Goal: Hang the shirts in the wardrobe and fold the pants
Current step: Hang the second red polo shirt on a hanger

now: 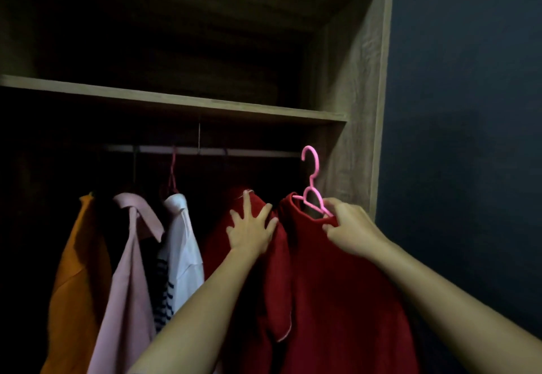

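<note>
One red shirt point(337, 271) sits on a pink hanger point(311, 174) at about 4 o'clock in the view, just in front of the wardrobe point(352, 80). The hanger's hook points up and is not on the rail point(258, 153) yet. The rail is near it, toward 10 o'clock. The right hand point(352, 227) has its grip clamped on the hanger and the shirt's collar. The left hand point(252, 232), at 9 o'clock from it, has its grip apart, with fingers spread flat on a second red shirt point(217, 241) that seems to be hung up. Further toward 9 o'clock hang a white shirt point(181, 241), a pink shirt point(129, 271) and an orange shirt point(76, 256). So four shirts look done and this one is nearly done. No pants show, so the folding is likely left to do.
</note>
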Available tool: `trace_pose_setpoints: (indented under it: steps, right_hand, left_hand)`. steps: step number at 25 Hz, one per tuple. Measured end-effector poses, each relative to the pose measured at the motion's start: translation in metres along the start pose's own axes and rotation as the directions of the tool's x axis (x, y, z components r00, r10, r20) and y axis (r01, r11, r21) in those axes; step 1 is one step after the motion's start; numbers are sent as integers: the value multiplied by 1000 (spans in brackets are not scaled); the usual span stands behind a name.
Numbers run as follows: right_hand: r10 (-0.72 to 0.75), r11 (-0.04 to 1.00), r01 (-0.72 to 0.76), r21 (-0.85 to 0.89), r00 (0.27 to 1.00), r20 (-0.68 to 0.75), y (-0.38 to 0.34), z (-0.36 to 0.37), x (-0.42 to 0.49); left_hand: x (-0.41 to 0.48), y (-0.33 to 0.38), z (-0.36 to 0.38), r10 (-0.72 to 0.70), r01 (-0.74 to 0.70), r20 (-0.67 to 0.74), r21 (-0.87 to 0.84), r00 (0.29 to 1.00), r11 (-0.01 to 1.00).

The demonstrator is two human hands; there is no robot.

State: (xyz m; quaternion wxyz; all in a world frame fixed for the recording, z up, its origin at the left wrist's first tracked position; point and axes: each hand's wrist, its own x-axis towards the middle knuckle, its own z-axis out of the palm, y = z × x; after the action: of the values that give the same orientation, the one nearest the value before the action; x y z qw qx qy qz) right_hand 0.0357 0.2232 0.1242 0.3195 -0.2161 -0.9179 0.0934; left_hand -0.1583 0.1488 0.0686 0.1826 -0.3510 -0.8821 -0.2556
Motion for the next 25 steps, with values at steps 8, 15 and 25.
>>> trace_pose_setpoints:
  steps: [8,15,25]
  right_hand:
    - [-147,919,168,-358,986,85,-2,64,75]
    - [-162,894,161,-419,986,34,-10,80,160]
    - [-119,880,214,-424,964,239,-3,120,205]
  left_hand:
    - [-1,-14,6,-45,35,-138,-74,989,997]
    - [2,-6,1,-20,6,-125,-115,992,993]
    - [5,8,2,-27,17,-156,-63,987,998]
